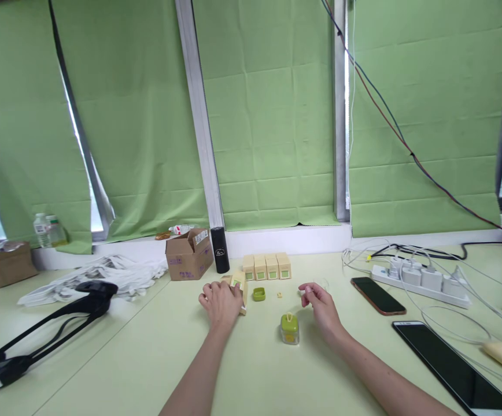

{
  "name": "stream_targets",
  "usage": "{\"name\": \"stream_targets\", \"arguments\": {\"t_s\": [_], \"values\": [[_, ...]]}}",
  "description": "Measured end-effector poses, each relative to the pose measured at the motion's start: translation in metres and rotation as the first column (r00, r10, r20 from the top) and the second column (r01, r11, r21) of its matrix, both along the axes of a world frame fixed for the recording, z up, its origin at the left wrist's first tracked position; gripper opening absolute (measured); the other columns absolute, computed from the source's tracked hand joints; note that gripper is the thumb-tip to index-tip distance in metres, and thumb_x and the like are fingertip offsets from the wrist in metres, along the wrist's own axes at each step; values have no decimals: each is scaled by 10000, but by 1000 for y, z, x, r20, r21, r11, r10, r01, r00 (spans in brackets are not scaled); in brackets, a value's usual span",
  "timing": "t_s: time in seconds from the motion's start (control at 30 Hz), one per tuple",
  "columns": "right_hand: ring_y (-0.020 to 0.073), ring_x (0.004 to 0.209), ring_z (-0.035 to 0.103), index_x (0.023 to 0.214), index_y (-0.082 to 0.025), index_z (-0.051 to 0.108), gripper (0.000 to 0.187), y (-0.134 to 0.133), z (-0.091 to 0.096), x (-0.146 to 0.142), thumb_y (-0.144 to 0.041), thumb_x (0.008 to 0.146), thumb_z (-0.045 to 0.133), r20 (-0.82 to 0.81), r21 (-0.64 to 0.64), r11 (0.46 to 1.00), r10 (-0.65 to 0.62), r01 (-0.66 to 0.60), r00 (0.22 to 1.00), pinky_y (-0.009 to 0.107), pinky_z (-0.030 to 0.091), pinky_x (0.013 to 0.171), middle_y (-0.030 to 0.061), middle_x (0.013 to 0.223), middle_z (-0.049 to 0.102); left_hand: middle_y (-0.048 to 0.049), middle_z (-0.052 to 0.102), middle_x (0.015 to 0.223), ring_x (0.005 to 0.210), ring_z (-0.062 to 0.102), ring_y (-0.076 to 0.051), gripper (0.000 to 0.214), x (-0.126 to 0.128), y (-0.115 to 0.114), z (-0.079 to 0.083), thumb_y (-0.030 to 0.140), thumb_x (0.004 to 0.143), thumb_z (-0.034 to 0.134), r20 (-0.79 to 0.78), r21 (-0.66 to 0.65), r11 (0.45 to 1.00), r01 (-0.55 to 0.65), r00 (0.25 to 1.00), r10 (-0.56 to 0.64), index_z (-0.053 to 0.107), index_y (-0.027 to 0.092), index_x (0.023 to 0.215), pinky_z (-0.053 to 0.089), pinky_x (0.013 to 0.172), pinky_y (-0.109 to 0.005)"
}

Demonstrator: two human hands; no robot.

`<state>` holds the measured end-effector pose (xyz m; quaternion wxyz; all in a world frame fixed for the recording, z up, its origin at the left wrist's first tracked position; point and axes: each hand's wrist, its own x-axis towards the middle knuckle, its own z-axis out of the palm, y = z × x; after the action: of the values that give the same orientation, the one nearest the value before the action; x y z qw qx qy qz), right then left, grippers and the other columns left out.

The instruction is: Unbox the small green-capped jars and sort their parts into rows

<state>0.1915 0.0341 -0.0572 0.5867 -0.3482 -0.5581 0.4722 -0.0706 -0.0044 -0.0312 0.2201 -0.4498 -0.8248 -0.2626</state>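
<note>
Fingers of the left hand (220,306) grasp a small box (240,279); the right hand's (324,312) curl near a green-lidded jar (290,329), whether gripping anything I cannot tell.

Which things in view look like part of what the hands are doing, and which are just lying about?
Likely in use:
- small box under the left hand
- green-lidded clear container
- small green tray
- tiny yellow piece
- four matching boxes, probably

Seemingly just lying about:
- open cardboard carton
- black cylinder
- white power strip
- brown-edged phone
</note>
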Motion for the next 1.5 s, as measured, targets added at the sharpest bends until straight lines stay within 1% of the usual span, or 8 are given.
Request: {"name": "stream_targets", "arguments": {"t_s": [0.13,0.33,0.57,1.13,1.23,1.33,1.43,1.5], "values": [[232,698,547,867,-226,687,510,0,0,-1,-725,801,606,8,-6,1000,5,-5,1000,343,388,723,2,611,574,-208,632,1237,1249,438,-376,391,-1,3,-5,427,933,516,-19,47,999,-28,999,29,647,140,1165,275,1019,-483],[225,697,552,869,-219,686,540,1,-3,-1,-746,799,594,10,8,1000,4,-4,1000,340,399,731,-2,615,575,-179,604,1353,1311,480,-332,447,-8,11,-18,394,909,555,14,-17,996,89,996,-89,607,200,1308,221,1141,-495],[227,687,552,878,-223,688,531,2,-4,-2,-741,801,599,26,13,1000,10,-10,1000,341,392,718,0,611,578,-164,595,1383,1319,500,-331,420,-10,12,-20,382,862,589,44,-65,991,116,993,-113,671,236,1247,178,1180,-538],[231,696,551,895,-221,674,529,3,-5,-2,-736,819,581,40,31,999,23,-24,999,353,388,733,1,618,577,-185,635,1295,1261,522,-354,340,-7,9,-16,365,850,592,26,-45,994,100,995,-99,723,198,1115,165,1166,-562],[233,707,557,897,-223,670,526,4,-6,-1,-734,826,568,50,29,999,17,-19,999,355,394,742,2,627,577,-192,630,1289,1273,503,-363,351,-7,8,-16,372,852,603,3,1,994,109,994,-109,716,186,1127,177,1159,-565],[231,704,558,894,-227,671,511,6,-6,-1,-722,831,560,51,29,1000,9,-11,999,356,406,738,3,629,577,-173,627,1272,1280,486,-352,326,-3,7,-14,336,867,593,-22,106,984,144,990,-142,695,192,1141,206,1151,-554],[228,695,556,883,-226,665,489,10,-4,0,-703,801,596,76,14,1000,25,-26,997,355,417,726,3,626,577,-135,622,1253,1261,493,-328,269,6,5,-8,255,879,567,-27,217,949,229,973,-229,673,222,1124,262,1120,-538],[222,700,557,875,-217,655,479,12,-1,2,-684,769,635,135,-18,995,102,-101,985,352,423,720,12,655,596,-119,614,1250,1245,499,-320,257,13,4,-4,215,888,543,-27,271,913,304,951,-309,656,238,1118,310,1082,-524]]}}
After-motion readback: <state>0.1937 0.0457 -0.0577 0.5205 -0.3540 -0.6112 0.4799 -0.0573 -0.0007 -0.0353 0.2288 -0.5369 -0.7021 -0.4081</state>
